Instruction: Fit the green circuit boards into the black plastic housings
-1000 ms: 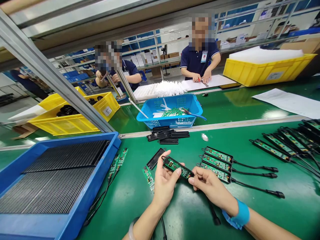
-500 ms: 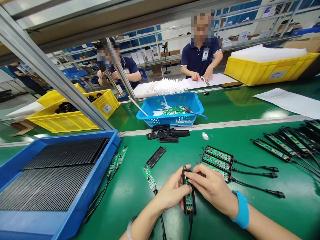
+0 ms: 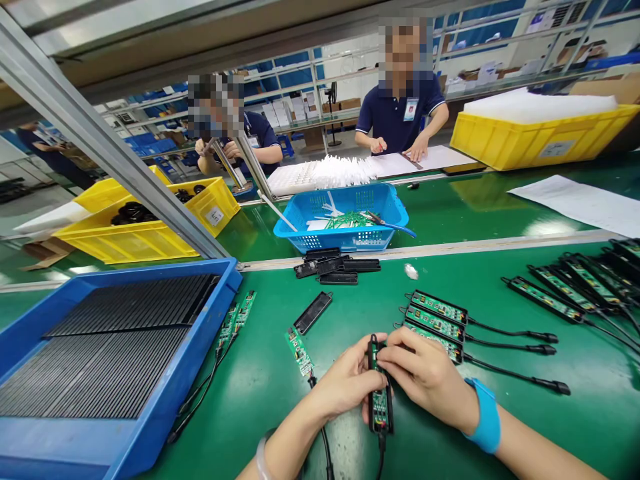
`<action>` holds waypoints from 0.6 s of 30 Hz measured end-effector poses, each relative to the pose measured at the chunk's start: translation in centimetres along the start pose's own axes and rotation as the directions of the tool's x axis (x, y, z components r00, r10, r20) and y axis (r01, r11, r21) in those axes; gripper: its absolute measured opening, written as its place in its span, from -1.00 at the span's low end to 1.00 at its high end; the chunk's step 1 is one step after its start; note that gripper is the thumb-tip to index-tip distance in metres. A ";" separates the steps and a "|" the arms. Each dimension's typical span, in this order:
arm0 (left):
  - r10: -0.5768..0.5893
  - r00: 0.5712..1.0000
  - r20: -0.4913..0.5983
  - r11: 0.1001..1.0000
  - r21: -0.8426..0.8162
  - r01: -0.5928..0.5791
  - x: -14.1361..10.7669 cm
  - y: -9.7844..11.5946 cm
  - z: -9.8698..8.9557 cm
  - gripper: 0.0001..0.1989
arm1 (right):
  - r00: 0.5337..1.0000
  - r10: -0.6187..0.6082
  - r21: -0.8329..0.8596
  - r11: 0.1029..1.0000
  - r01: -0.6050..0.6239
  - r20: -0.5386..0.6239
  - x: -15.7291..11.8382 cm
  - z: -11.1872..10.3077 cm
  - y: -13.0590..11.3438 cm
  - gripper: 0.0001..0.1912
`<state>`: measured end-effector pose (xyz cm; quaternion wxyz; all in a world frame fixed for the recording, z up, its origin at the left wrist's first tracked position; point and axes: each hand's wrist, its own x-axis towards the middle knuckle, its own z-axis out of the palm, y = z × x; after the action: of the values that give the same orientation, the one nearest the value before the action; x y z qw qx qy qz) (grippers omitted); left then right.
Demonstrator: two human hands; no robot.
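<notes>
A black casing with a green circuit board inside (image 3: 381, 407) stands lengthwise between my hands, its cable running down toward me. My left hand (image 3: 353, 380) grips it from the left, thumb on the board and fingers around the casing. Thumb and fingers of my right hand (image 3: 417, 367) are pinched together at the casing's upper right edge; whether they hold any small part is hidden. Left of my hands lies a loose circuit board (image 3: 299, 352) with a cable, touching a bare black casing (image 3: 313, 313). Filled casings (image 3: 435, 323) with cables rest to the right.
A blue tray of black casings (image 3: 120, 353) occupies the left. Loose casings (image 3: 333, 265) lie before a blue basket (image 3: 345, 240). More filled casings (image 3: 545, 300) are at the far right. Yellow bins (image 3: 540, 137) stand farther back. Two people (image 3: 400, 120) work across the table.
My hands stay on the casing with hardly any movement. Across the table, a person's hands have moved apart, and a dark strip now lies flat under one of them.
</notes>
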<state>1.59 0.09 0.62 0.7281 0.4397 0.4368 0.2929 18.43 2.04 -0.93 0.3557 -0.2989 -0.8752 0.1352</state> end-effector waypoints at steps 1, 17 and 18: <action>0.015 1.000 0.015 1.000 0.011 -0.015 0.0 0.0 0.0 -0.41 | 0.999 0.017 0.012 1.000 -0.017 0.035 0.1 0.0 -0.1 -0.85; 0.059 0.991 -0.118 0.997 -0.039 -0.064 0.2 0.3 -0.8 -0.40 | 0.944 -0.019 0.123 0.992 -0.023 0.331 5.6 -2.7 2.9 -0.85; 0.060 0.991 -0.116 0.997 -0.033 -0.065 0.2 0.2 -0.8 -0.41 | 0.936 -0.042 0.110 0.994 0.004 0.351 5.5 -2.4 2.7 -0.84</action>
<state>0.97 0.69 0.56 0.7002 0.4221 0.4584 0.3485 18.13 7.57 2.53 0.2103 -0.2400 -0.9196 0.2292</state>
